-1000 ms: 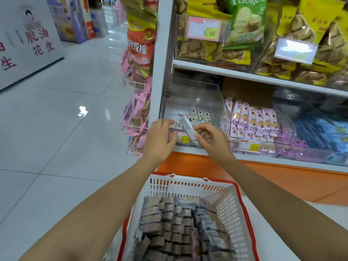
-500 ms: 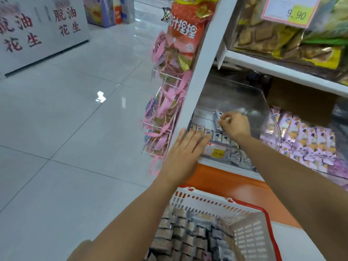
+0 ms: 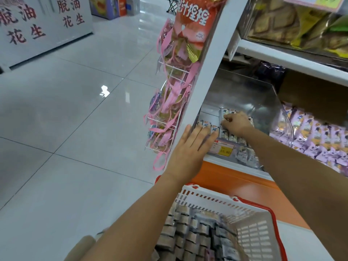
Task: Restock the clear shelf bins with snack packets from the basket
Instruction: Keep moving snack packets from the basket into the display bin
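The clear shelf bin (image 3: 244, 93) sits on the lowest shelf and holds rows of small grey-blue snack packets (image 3: 232, 137). My right hand (image 3: 236, 123) is inside the bin, its fingers curled round one slim packet (image 3: 220, 113) standing on edge at the back row. My left hand (image 3: 190, 147) lies flat with straight fingers against the bin's front left corner and holds nothing. Below my arms, the white basket with a red rim (image 3: 205, 195) is filled with several rows of the same packets (image 3: 188, 236).
A yellow price tag (image 3: 224, 148) is on the bin's front. Purple packets fill the neighbouring bin (image 3: 310, 132) on the right. A white shelf post (image 3: 209, 68) and a wire rack of pink hanging packs (image 3: 169, 110) stand left of the bin. Tiled floor (image 3: 66, 129) stretches left.
My right hand has carried the packet from the bin's front to deeper inside. My left hand went from curled over the bin's front to lying flat. The view swung left and closer.
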`<action>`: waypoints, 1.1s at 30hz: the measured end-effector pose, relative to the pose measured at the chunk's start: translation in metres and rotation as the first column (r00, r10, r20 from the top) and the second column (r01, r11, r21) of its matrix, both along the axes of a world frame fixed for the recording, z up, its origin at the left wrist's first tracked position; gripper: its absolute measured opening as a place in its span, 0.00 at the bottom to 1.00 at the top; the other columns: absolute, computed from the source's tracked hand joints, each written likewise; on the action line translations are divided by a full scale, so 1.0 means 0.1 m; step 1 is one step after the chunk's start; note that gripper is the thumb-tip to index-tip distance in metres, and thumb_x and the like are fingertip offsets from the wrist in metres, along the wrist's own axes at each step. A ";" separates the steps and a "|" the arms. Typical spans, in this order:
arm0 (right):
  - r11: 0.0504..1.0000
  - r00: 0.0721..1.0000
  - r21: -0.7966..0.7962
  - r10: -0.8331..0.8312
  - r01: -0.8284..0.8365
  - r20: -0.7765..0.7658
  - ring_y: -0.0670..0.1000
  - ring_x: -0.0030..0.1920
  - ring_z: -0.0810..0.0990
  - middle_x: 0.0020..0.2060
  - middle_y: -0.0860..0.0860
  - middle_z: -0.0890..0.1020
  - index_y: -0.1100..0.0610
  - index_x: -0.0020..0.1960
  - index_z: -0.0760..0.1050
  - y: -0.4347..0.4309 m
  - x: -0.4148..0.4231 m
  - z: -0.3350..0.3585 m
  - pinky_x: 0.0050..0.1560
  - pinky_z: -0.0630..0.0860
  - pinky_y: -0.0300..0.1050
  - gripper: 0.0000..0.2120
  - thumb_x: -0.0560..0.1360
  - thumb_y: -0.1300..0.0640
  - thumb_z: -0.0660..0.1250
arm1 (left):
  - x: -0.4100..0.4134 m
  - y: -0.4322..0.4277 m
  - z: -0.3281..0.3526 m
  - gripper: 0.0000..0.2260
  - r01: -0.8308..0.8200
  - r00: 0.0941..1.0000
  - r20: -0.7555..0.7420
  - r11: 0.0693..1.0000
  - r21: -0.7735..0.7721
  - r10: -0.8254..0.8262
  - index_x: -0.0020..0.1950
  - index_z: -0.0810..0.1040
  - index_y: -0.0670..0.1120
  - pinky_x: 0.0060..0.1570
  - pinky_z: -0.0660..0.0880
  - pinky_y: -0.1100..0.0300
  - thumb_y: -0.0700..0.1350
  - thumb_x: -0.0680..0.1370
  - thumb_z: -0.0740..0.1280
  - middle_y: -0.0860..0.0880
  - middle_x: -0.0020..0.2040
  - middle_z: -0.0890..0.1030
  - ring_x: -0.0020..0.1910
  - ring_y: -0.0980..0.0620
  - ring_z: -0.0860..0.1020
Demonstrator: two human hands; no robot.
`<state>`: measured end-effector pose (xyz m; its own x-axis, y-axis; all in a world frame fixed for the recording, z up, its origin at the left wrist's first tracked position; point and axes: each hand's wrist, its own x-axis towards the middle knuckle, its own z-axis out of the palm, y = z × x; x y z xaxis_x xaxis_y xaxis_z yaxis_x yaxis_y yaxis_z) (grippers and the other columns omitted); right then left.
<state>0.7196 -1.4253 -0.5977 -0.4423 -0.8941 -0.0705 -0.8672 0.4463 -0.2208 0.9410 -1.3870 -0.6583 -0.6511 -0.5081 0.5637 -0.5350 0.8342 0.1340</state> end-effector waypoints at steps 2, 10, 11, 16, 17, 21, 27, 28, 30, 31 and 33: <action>0.999 0.999 -0.040 -0.004 0.005 0.037 0.61 0.57 0.77 0.52 0.60 0.81 0.60 0.52 0.81 0.08 0.04 0.07 0.58 0.74 0.51 0.11 0.79 0.55 0.63 | 0.01 0.03 0.04 0.41 -0.019 0.999 0.030 1.000 -0.001 0.019 0.77 0.60 0.45 0.76 0.46 0.46 0.33 0.66 0.71 0.43 0.71 0.70 0.73 0.43 0.61; 0.895 0.980 -0.444 0.131 -0.052 0.151 0.46 0.47 0.77 0.51 0.50 0.80 0.58 0.59 0.80 0.74 0.41 0.38 0.51 0.72 0.37 0.11 0.79 0.61 0.64 | 0.08 0.23 0.21 0.43 -0.111 0.980 0.174 0.990 0.092 0.093 0.81 0.47 0.48 0.76 0.40 0.44 0.36 0.71 0.67 0.43 0.80 0.51 0.79 0.44 0.45; 0.862 0.975 -0.504 0.160 -0.062 0.154 0.46 0.47 0.76 0.50 0.49 0.78 0.57 0.58 0.80 0.85 0.46 0.40 0.51 0.71 0.35 0.10 0.79 0.62 0.64 | 0.09 0.27 0.24 0.41 -0.126 0.974 0.204 0.986 0.105 0.102 0.81 0.42 0.48 0.76 0.37 0.44 0.38 0.74 0.64 0.44 0.81 0.45 0.79 0.45 0.40; 0.754 0.940 -0.637 0.314 -0.160 0.136 0.46 0.42 0.75 0.45 0.49 0.78 0.55 0.53 0.80 1.45 0.67 0.32 0.43 0.71 0.32 0.08 0.79 0.62 0.64 | 0.18 0.53 0.24 0.42 -0.106 0.951 0.300 0.992 0.065 0.082 0.81 0.41 0.46 0.76 0.35 0.45 0.43 0.75 0.66 0.42 0.80 0.42 0.79 0.43 0.39; 0.757 0.937 -0.633 0.320 -0.164 0.140 0.45 0.41 0.75 0.43 0.48 0.78 0.54 0.52 0.80 1.57 0.68 0.25 0.42 0.70 0.32 0.08 0.79 0.61 0.64 | 0.19 0.59 0.20 0.44 -0.062 0.947 0.317 0.996 0.060 0.040 0.81 0.44 0.46 0.76 0.38 0.44 0.43 0.73 0.68 0.41 0.80 0.47 0.79 0.42 0.44; 0.848 0.949 -0.514 0.258 -0.132 0.182 0.42 0.35 0.74 0.40 0.45 0.77 0.51 0.51 0.80 2.05 0.65 -0.27 0.36 0.68 0.34 0.07 0.78 0.59 0.65 | 0.19 0.82 -0.06 0.44 0.051 0.900 0.429 0.995 0.087 -0.084 0.80 0.55 0.46 0.77 0.47 0.43 0.47 0.69 0.74 0.40 0.77 0.61 0.77 0.39 0.57; 0.988 0.955 -0.152 0.061 -0.016 0.291 0.42 0.42 0.76 0.47 0.47 0.79 0.52 0.56 0.79 2.65 0.50 -1.27 0.47 0.75 0.37 0.08 0.78 0.56 0.65 | 0.06 0.94 -0.51 0.34 -0.071 0.720 0.683 0.965 0.253 -0.126 0.80 0.39 0.48 0.75 0.33 0.46 0.49 0.82 0.58 0.44 0.80 0.39 0.79 0.44 0.38; 0.997 0.956 -0.081 0.027 -0.003 0.294 0.45 0.45 0.77 0.49 0.48 0.80 0.53 0.57 0.79 2.72 0.47 -1.42 0.49 0.75 0.39 0.09 0.78 0.56 0.64 | 0.03 0.93 -0.58 0.33 -0.093 0.706 0.696 0.956 0.277 -0.133 0.80 0.39 0.48 0.75 0.34 0.46 0.49 0.83 0.57 0.44 0.80 0.38 0.79 0.44 0.37; 0.999 0.954 0.042 -0.021 0.009 0.300 0.49 0.52 0.78 0.54 0.50 0.79 0.53 0.58 0.78 2.85 0.44 -1.67 0.49 0.71 0.37 0.10 0.78 0.55 0.64 | 0.00 0.92 -0.71 0.33 -0.129 0.687 0.712 0.939 0.317 -0.146 0.80 0.38 0.48 0.76 0.36 0.46 0.50 0.83 0.56 0.45 0.80 0.37 0.79 0.44 0.37; 0.996 0.953 0.091 -0.033 0.006 0.300 0.50 0.55 0.78 0.57 0.51 0.79 0.54 0.59 0.78 2.90 0.42 -1.78 0.50 0.71 0.38 0.11 0.78 0.55 0.64 | -0.02 0.91 -0.76 0.33 -0.144 0.676 0.722 0.934 0.326 -0.147 0.80 0.37 0.48 0.76 0.37 0.46 0.50 0.83 0.56 0.45 0.80 0.37 0.79 0.45 0.37; 0.980 0.955 0.199 -0.050 -0.010 0.293 0.52 0.61 0.76 0.62 0.50 0.77 0.54 0.61 0.77 2.97 0.39 -1.99 0.54 0.72 0.40 0.13 0.78 0.56 0.64 | -0.04 0.90 -0.87 0.34 -0.171 0.649 0.747 0.930 0.326 -0.143 0.80 0.36 0.47 0.77 0.38 0.45 0.51 0.83 0.55 0.44 0.80 0.37 0.79 0.44 0.38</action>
<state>0.7585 -1.1280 -0.7966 -0.3925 -0.8407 -0.3732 -0.7667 0.5231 -0.3722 0.9366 -1.2968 -0.7456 -0.7535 -0.5711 -0.3256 -0.5895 0.8062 -0.0500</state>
